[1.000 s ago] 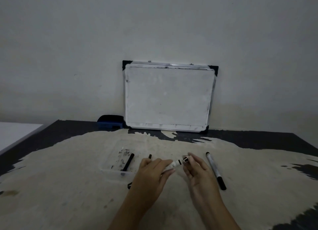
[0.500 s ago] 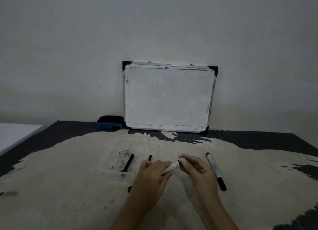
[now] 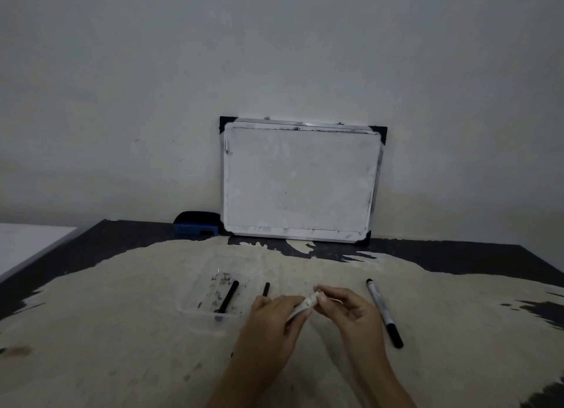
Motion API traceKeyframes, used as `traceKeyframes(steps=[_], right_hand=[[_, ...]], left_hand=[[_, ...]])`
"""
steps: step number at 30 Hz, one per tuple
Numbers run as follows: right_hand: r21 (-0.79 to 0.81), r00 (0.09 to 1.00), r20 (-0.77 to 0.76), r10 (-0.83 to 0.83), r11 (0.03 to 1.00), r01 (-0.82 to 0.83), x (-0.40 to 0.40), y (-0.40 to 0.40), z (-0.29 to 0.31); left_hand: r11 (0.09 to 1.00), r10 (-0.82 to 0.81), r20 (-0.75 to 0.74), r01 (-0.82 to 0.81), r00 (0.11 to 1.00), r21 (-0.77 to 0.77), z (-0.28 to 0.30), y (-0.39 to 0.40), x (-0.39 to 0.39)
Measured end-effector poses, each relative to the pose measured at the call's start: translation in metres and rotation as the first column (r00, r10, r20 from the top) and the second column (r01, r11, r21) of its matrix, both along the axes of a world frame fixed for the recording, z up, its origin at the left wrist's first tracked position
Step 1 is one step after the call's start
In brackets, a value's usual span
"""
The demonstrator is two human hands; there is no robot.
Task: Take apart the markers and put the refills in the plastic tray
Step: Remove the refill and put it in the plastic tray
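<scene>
My left hand (image 3: 274, 319) grips the white barrel of a marker (image 3: 306, 305) just above the table. The thumb and fingers of my right hand (image 3: 345, 308) pinch that marker's upper end, hiding its tip. Left of the hands a clear plastic tray (image 3: 195, 311) sits on the table with one black refill (image 3: 227, 296) lying inside. A second black stick (image 3: 266, 289) lies on the table between the tray and my left hand, partly hidden by it. Another whole marker (image 3: 383, 311), white with black ends, lies to the right of my right hand.
A small whiteboard (image 3: 300, 180) leans on the wall at the table's back edge, with a blue eraser (image 3: 197, 224) beside it on the left. The tabletop (image 3: 122, 331) is worn pale with dark borders. A white surface (image 3: 27, 243) adjoins the table on the far left.
My right hand has slid left along the marker and closed its fingers over the black end that showed a second ago. The left hand has kept its grip and place.
</scene>
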State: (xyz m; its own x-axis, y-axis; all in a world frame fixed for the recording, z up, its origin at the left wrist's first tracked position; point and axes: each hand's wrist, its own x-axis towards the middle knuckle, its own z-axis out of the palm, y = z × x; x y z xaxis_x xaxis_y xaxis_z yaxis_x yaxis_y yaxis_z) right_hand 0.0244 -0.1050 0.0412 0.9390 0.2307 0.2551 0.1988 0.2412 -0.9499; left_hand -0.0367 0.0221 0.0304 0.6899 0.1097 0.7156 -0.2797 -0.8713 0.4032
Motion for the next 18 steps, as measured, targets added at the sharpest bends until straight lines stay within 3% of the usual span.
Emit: traceKeyframes(steps=[6, 18], right_hand=[[0.045, 0.999, -0.042, -0.011, 0.999, 0.013, -0.003, 0.005, -0.002], [0.022, 0.998, 0.001, -0.055, 0.998, 0.055, -0.002, 0.011, -0.007]], left_hand=[[0.997, -0.001, 0.018, 0.002, 1.000, -0.077, -0.001, -0.005, -0.001], [1.000, -0.005, 0.012, 0.005, 1.000, -0.015, 0.000, -0.004, -0.001]])
